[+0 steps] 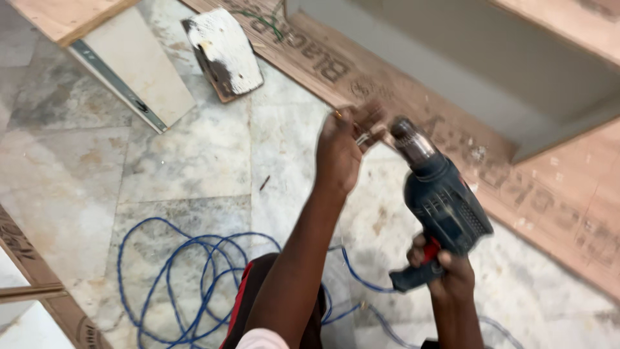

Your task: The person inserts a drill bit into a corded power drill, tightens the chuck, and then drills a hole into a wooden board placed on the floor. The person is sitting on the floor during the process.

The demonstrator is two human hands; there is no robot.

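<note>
Gripping the blue drill (442, 200), right hand (445, 271) clenched; left hand (341, 152) pinching small screws beside its chuck.

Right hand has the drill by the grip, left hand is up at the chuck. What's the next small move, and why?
Probably steady the drill before anything else. The left hand is blurred at the chuck and seems to pinch something small and thin, too blurred to name. The right hand holds the grip, tool off the plywood board, so a still chuck would make seating it easier.
</note>
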